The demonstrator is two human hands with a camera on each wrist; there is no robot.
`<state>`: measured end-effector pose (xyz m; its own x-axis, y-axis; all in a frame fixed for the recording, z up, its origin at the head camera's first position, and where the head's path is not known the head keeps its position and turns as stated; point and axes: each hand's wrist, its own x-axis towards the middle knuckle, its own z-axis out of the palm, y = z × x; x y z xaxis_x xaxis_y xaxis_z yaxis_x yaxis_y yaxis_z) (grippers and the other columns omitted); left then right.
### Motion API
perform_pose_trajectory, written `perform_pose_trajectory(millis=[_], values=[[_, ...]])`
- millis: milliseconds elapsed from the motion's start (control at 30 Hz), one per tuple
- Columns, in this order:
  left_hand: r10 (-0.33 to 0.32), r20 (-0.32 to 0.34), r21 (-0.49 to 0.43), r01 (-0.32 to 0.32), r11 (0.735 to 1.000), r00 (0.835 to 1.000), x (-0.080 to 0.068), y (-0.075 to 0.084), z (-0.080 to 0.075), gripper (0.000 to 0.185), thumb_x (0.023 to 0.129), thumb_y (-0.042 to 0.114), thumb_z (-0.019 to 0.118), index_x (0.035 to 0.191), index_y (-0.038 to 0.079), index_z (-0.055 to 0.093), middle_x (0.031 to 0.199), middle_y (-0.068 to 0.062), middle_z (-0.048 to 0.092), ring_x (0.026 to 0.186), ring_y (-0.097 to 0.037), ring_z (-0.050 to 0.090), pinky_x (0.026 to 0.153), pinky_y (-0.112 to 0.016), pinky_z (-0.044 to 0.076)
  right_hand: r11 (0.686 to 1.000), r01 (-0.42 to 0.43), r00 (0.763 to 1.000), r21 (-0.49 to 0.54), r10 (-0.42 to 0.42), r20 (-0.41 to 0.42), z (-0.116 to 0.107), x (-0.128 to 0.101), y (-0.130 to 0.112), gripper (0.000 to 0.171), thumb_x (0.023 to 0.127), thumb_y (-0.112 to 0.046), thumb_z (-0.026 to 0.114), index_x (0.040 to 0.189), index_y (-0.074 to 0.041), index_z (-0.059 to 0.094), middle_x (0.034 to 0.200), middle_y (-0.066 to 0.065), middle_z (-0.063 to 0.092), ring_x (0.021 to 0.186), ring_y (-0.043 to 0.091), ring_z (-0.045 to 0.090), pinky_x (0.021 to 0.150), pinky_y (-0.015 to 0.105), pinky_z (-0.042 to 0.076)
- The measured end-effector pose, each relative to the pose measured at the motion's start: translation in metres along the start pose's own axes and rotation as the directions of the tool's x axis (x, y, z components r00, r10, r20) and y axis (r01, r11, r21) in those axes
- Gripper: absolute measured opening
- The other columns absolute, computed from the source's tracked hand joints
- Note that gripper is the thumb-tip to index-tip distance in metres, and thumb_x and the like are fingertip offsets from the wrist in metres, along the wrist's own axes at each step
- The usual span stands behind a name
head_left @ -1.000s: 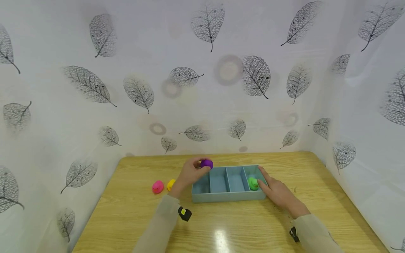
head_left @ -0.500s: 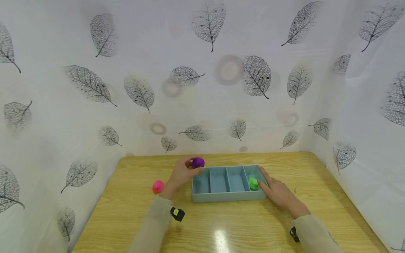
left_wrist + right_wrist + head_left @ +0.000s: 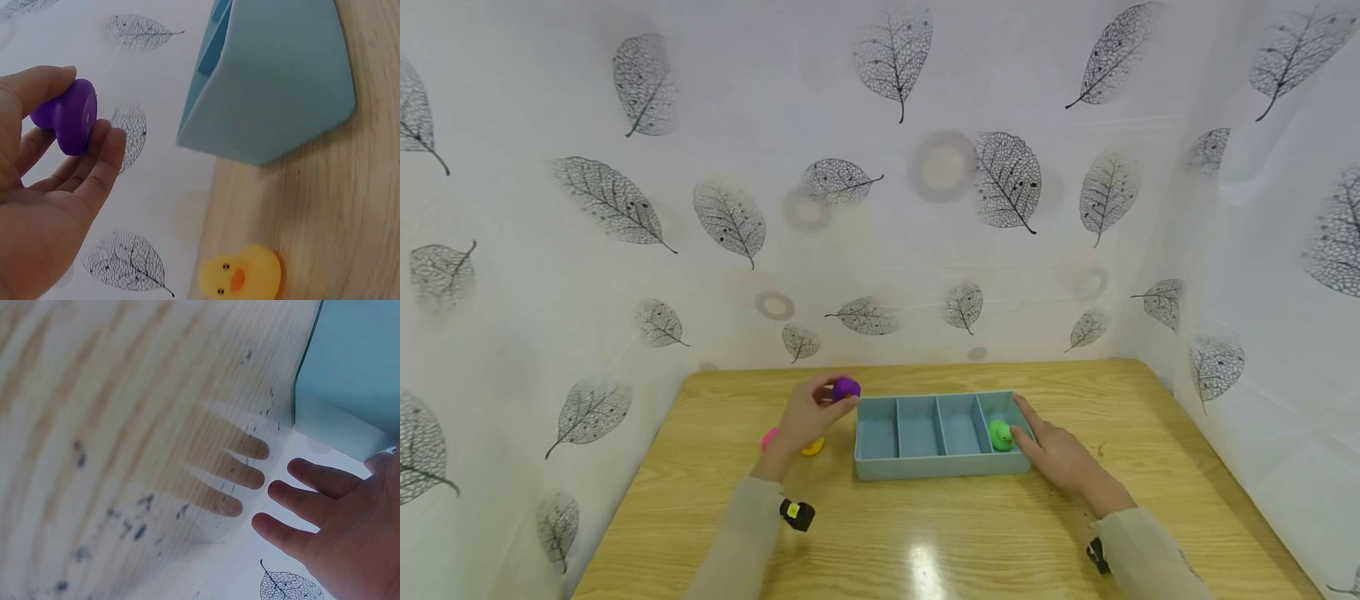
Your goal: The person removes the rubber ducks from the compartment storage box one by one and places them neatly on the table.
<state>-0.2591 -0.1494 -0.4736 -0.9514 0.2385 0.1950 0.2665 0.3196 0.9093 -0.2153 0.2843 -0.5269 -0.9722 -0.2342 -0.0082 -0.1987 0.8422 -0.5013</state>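
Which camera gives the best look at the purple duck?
The left wrist view: the purple duck fills much of the frame, pinched in the left hand with its flat base showing. The head view shows it small, held left of the tray. The right wrist view does not show it.

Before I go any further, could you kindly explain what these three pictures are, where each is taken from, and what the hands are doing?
There is no machine here: a person works with two bare hands. The wide picture comes from a camera on the head; the other two come from cameras on each wrist.

The left hand pinches a small purple rubber duck in its fingers, off the left end of a pale blue plastic tray with four compartments on the light wooden table.

The right hand lies flat at the tray's right end, beside a green rubber duck in the rightmost compartment. A yellow rubber duck and a pink one sit on the table beside the left hand.
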Motion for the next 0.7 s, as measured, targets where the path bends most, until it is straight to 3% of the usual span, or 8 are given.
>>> perform_pose_trajectory(millis=[467, 700], values=[[-0.052, -0.054, -0.002, 0.052, 0.999, 0.997, -0.021, -0.022, -0.033, 0.040, 0.094, 0.016, 0.081, 0.131, 0.007, 0.068, 0.128, -0.017, 0.070, 0.112, -0.028, 0.069, 0.090, -0.019, 0.058, 1.000, -0.005, 1.000, -0.002, 0.005, -0.002, -0.001, 0.001, -0.001, 0.071, 0.113, -0.053, 0.033, 0.171, -0.019, 0.010, 0.156, 0.036, 0.046, 0.133, 0.058, 0.054, 0.109, 0.071, 0.044], [-0.041, -0.116, 0.069, 0.050, 0.996, 0.992, -0.031, -0.033, -0.047, 0.040, 0.094, 0.018, 0.081, 0.131, 0.006, 0.070, 0.132, -0.017, 0.070, 0.122, -0.035, 0.067, 0.086, -0.020, 0.057, 1.000, -0.008, 1.000, 0.008, 0.008, 0.005, -0.002, 0.000, -0.003, 0.071, 0.113, -0.053, 0.033, 0.171, -0.019, 0.010, 0.155, 0.037, 0.047, 0.133, 0.058, 0.055, 0.109, 0.071, 0.044]])
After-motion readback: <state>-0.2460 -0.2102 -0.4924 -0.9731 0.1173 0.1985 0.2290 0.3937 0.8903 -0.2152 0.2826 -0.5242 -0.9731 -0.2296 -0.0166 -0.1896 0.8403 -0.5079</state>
